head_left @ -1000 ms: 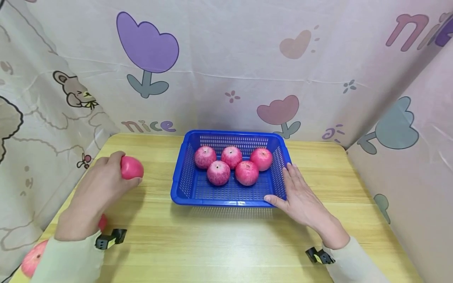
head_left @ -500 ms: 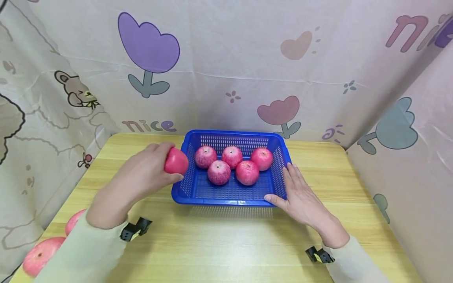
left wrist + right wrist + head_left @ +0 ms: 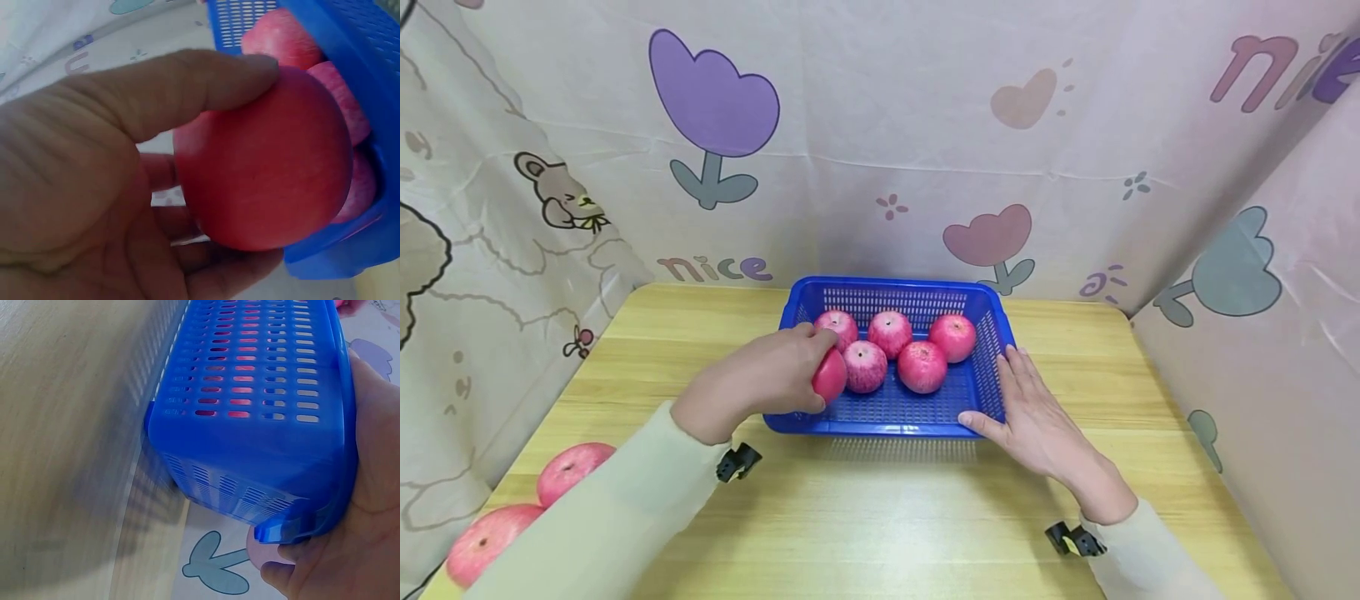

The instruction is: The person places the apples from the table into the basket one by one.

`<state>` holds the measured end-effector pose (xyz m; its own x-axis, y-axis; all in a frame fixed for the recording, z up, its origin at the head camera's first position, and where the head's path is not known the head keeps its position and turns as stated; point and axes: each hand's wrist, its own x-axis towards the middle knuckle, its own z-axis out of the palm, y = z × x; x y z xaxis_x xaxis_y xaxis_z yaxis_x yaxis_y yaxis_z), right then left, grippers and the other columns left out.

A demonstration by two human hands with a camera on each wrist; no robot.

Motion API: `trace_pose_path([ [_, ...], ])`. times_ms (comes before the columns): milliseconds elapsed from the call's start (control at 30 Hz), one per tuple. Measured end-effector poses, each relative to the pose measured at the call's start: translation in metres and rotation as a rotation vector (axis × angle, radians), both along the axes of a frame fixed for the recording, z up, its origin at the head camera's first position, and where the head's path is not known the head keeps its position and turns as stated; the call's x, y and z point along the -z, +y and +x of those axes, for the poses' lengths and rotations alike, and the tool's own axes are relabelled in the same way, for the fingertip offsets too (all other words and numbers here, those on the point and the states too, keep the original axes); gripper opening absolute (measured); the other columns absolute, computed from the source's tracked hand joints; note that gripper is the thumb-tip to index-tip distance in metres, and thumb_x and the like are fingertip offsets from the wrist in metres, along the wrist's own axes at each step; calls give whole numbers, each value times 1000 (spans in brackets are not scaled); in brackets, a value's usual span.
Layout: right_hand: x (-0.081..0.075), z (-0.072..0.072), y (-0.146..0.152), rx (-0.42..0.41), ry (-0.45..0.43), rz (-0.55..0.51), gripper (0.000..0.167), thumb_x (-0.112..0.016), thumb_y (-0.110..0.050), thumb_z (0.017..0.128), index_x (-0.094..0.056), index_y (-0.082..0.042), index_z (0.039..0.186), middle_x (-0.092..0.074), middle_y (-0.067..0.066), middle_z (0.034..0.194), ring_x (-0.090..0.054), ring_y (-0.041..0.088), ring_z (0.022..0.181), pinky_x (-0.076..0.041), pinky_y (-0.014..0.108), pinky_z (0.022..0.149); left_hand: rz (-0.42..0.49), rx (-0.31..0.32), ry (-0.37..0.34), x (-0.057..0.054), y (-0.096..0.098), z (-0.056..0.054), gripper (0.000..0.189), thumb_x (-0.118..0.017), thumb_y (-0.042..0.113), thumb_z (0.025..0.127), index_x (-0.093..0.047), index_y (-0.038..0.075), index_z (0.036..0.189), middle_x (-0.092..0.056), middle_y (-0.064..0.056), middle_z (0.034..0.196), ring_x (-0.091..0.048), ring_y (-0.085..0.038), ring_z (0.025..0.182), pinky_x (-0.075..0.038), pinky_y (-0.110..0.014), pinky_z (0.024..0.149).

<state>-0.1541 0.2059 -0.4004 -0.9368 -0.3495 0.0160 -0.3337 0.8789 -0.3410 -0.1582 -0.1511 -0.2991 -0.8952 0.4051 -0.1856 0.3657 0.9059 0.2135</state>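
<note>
My left hand (image 3: 775,371) grips a red apple (image 3: 831,377) inside the left end of the blue plastic basket (image 3: 880,430). In the left wrist view, thumb and fingers wrap around that apple (image 3: 269,162), which covers part of the basket behind it. Several striped pink-red apples (image 3: 922,367) sit in the basket; the rear left one is partly hidden by my left hand. My right hand (image 3: 1037,417) rests with straight fingers along the basket's right rim, its thumb over the front corner. From the right wrist, the slotted basket wall (image 3: 250,437) shows beside the palm.
Two more apples lie at the table's left edge, a rear one (image 3: 572,471) and a front one (image 3: 488,542), both partly behind the left sleeve. The wooden table (image 3: 880,525) meets a patterned cloth (image 3: 850,125) at the back and sides.
My left hand has carried the red apple rightward, from above the table's left side into the basket. The right hand stays on the rim.
</note>
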Motion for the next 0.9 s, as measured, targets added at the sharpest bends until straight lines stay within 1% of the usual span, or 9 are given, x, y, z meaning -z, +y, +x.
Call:
trace_pose_path([
  [133,0,1,0,-1,7,-4,113,-56,-73,97,-15,7,166,-6,28,175,-4,47,162,-18,67,127,-7,49,-64,9,2,-6,80,-88,23,83,-51,7,152,-58,-21,143,-63,-36,120,-59,-55,99],
  [200,0,1,0,-1,7,-4,113,-55,-73,98,-15,7,166,-6,28,175,-5,48,162,-18,67,127,-18,72,-88,12,3,-9,80,-88,22,84,-50,8,153,-56,-20,147,-62,-36,124,-57,-56,103],
  [333,0,0,-1,-2,9,-4,113,-55,-74,97,-15,7,166,-6,28,175,-5,48,162,-18,67,127,-50,112,-103,20,3,-12,79,-89,19,85,-51,9,153,-57,-18,146,-62,-35,125,-56,-54,106],
  [467,1,0,-1,-1,12,-4,114,-55,-74,97,-15,7,166,-5,28,175,-4,48,162,-18,67,127,-68,142,-90,25,5,-17,78,-89,16,84,-52,10,152,-59,-16,143,-61,-34,126,-54,-53,109],
  [600,1,-1,0,3,2,-4,114,-55,-75,97,-14,6,166,-5,27,175,-3,46,163,-17,67,128,-89,142,-101,27,7,-20,75,-88,18,85,-52,10,151,-59,-18,145,-60,-36,128,-51,-55,112],
  [700,1,-1,0,5,-6,-3,115,-55,-75,97,-14,6,166,-4,27,175,-3,46,163,-17,66,128,-109,122,-128,29,8,-23,76,-87,20,87,-51,9,152,-55,-20,151,-60,-38,131,-49,-57,114],
  [900,1,-1,1,7,-6,2,114,-56,-74,97,-14,6,166,-4,26,176,-4,46,163,-17,66,128,-135,101,-156,37,7,-28,79,-86,22,88,-47,10,155,-48,-23,158,-58,-42,135,-46,-59,116],
])
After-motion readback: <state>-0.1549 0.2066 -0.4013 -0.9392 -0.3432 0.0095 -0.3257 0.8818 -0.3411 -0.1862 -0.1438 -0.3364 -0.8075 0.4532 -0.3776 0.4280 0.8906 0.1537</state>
